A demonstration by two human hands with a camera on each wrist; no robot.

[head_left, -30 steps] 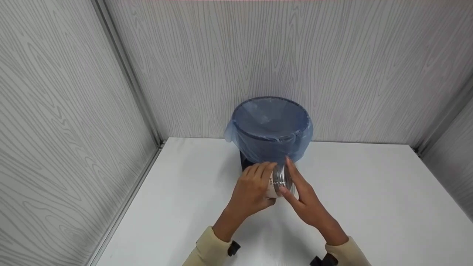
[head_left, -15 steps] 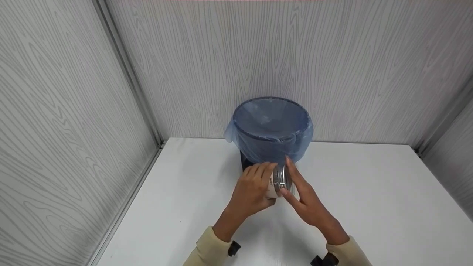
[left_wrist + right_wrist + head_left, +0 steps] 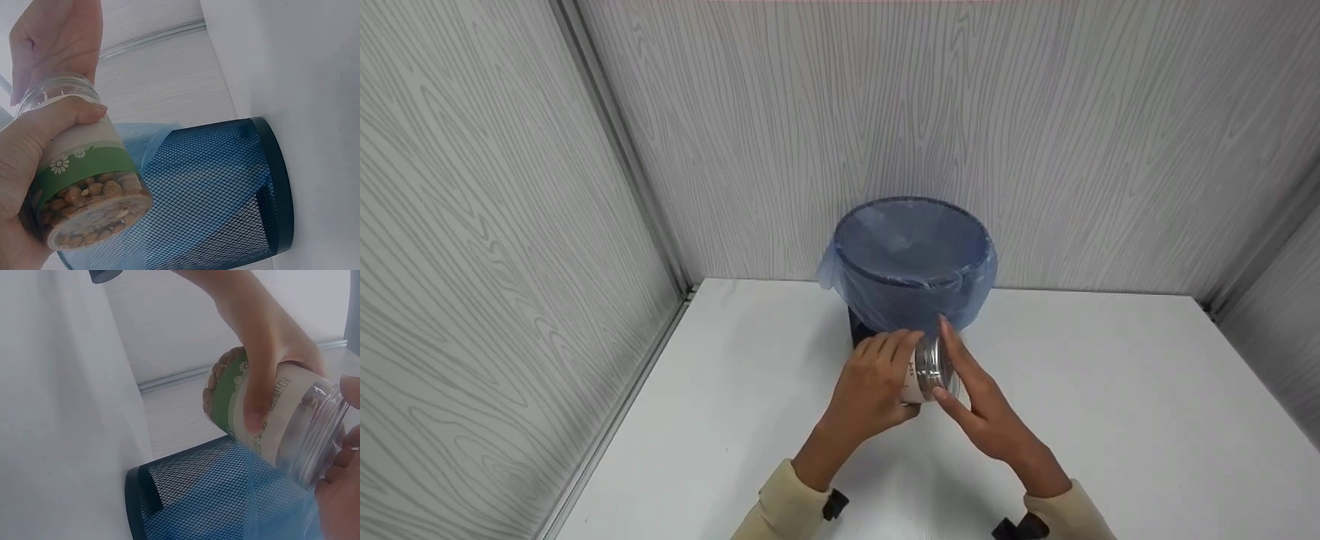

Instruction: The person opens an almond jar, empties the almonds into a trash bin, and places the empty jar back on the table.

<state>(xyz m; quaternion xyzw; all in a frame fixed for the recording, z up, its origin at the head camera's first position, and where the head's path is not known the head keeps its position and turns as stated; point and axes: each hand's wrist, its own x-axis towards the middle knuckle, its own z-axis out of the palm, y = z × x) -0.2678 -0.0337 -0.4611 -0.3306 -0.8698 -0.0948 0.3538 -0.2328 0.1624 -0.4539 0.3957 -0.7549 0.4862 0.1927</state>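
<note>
A clear jar (image 3: 916, 373) of almonds with a green and beige label lies sideways in the air, just in front of the bin. My left hand (image 3: 870, 386) grips its body (image 3: 90, 185), thumb across the label (image 3: 270, 410). My right hand (image 3: 976, 405) holds the silvery-looking lid end (image 3: 936, 367), index finger over the top and thumb under it. From the left wrist the right hand (image 3: 56, 39) covers the lid. Right fingers (image 3: 340, 495) curl round the clear lid in the right wrist view.
A dark mesh waste bin (image 3: 911, 201) lined with a blue plastic bag stands on the white table (image 3: 1110, 390) against the back wall. Its mesh side (image 3: 225, 191) (image 3: 197, 500) is close below the jar. Grey wood-grain walls close in the left, back and right.
Hardly anything: the right thumb and wrist have shifted a little lower on the lid. Jar, left hand and bin stay where they were.
</note>
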